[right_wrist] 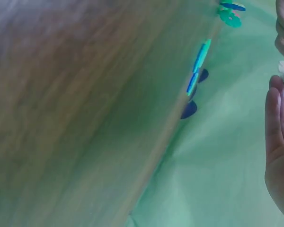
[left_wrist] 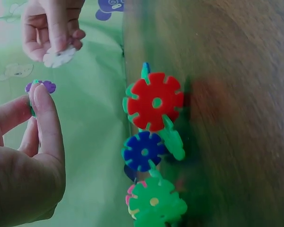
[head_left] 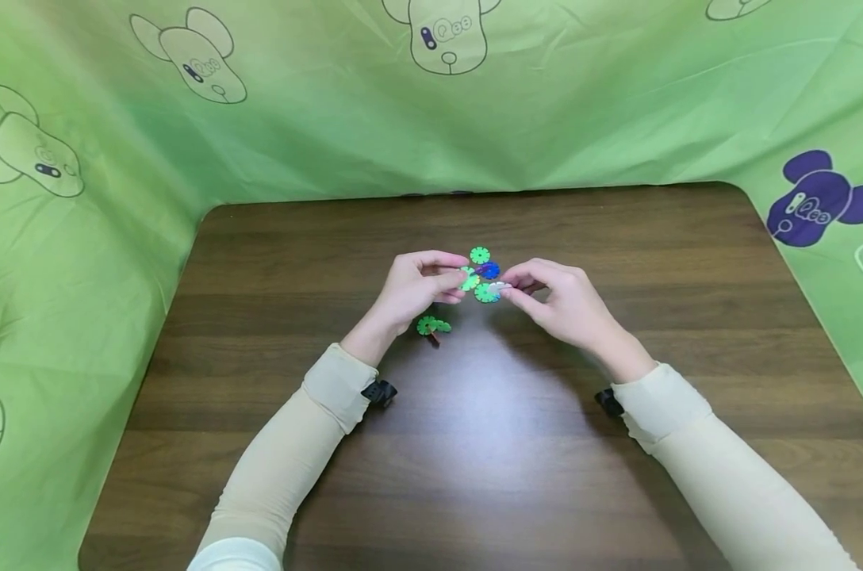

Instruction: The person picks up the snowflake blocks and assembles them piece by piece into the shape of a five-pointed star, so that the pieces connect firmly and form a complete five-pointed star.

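My left hand (head_left: pixel 427 285) pinches a green notched disc (head_left: pixel 469 279) between thumb and fingers. A purple notched disc (left_wrist: pixel 48 87) sticks out crosswise beyond those fingertips in the left wrist view. My right hand (head_left: pixel 563 297) grips a white notched disc (left_wrist: pixel 59 57) by its edge, close to the piece in the left hand. In the head view, a green disc (head_left: pixel 480 254), a blue disc (head_left: pixel 492 270) and another green disc (head_left: pixel 485 294) show between the hands. Fingers hide part of both held pieces.
Joined notched discs, with a red disc (left_wrist: pixel 144 97), a blue disc (left_wrist: pixel 136 152) and a green disc (left_wrist: pixel 163 202), stand out in the left wrist view. A green cluster (head_left: pixel 427 325) lies on the brown table (head_left: pixel 510 444) near the left wrist. Green printed cloth (head_left: pixel 317 143) hangs behind.
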`<state>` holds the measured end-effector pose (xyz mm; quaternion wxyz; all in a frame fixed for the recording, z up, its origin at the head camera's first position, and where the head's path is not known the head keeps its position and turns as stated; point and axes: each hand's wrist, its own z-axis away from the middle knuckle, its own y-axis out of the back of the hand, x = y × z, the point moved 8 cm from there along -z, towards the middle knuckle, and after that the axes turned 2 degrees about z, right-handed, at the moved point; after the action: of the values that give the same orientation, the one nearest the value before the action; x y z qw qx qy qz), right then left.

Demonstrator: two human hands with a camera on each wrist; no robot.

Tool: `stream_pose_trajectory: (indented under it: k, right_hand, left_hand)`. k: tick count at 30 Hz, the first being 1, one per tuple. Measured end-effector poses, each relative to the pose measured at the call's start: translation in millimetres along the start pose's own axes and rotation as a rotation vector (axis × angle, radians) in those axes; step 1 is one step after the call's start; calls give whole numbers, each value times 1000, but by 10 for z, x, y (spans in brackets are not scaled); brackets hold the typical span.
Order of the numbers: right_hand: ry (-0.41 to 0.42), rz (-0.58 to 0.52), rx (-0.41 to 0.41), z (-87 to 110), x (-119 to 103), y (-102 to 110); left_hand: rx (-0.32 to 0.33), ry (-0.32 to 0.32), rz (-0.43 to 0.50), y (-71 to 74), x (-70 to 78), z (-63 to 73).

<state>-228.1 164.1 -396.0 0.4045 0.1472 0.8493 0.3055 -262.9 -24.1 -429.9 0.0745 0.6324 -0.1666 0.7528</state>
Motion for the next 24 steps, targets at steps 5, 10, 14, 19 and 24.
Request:
stream_pose_trajectory:
  k: [5, 10, 14, 19, 24]
  right_hand:
    - [35, -31, 96, 14, -71, 43]
    - [78, -26, 161, 24, -132, 64]
    - [96, -21, 163, 23, -156, 71]
    - [120, -16, 181, 22, -192, 76]
    - [161, 12, 207, 38, -245, 90]
  left_hand:
    - [-14, -13, 6, -76, -2, -14]
    - [2, -17, 18, -116, -21, -29]
    - [16, -23, 33, -132, -20, -36]
    - [11, -26, 29, -157, -34, -44]
    - [-5, -27, -4, -172, -52, -35]
